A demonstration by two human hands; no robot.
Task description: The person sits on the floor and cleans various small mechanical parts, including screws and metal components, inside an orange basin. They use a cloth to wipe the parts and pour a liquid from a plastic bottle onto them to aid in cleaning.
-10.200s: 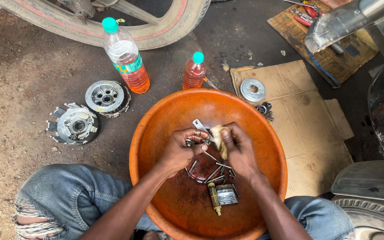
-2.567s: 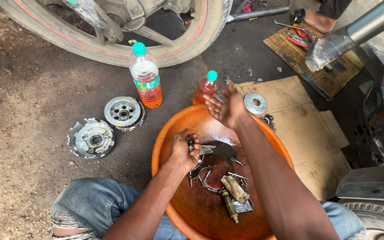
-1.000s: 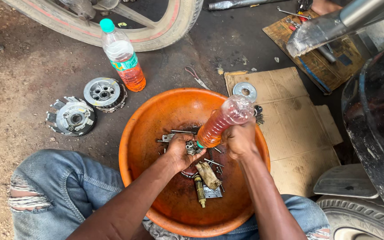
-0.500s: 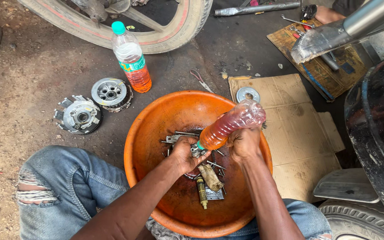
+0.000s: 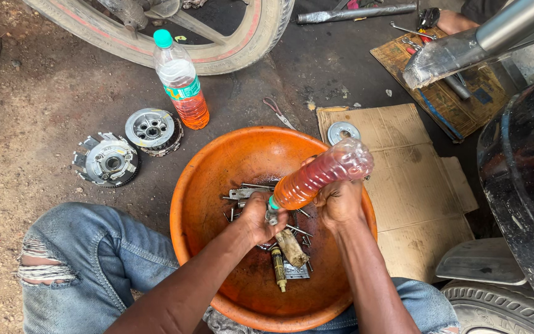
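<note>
Small plastic bottle [image 5: 322,176] of orange liquid is tipped neck-down over the orange basin [image 5: 211,179], its green cap end pointing at the left hand. The right hand [image 5: 340,201] is wrapped around the bottle's lower middle, fingers curled tight on it. The left hand [image 5: 258,218] is closed in a loose fist around a small metal part [image 5: 271,216] right at the bottle's mouth; what exactly the fingers pinch is too hidden to tell.

Below the hands, inside the basin, lie a dirty cylindrical piece [image 5: 291,247], a slim brass-coloured rod [image 5: 278,269], a flat metal plate [image 5: 295,271] and several scattered bolts and pins [image 5: 242,193], all sitting on a wet, brown-stained bottom.

Outside the basin, a taller bottle [image 5: 180,80] with a green cap, partly filled with orange liquid, stands upright on the dirt near a wheel [image 5: 242,46]. Two round clutch parts [image 5: 128,148] lie left of the basin. Flattened cardboard [image 5: 415,185] to the right carries a metal disc [image 5: 343,132].
</note>
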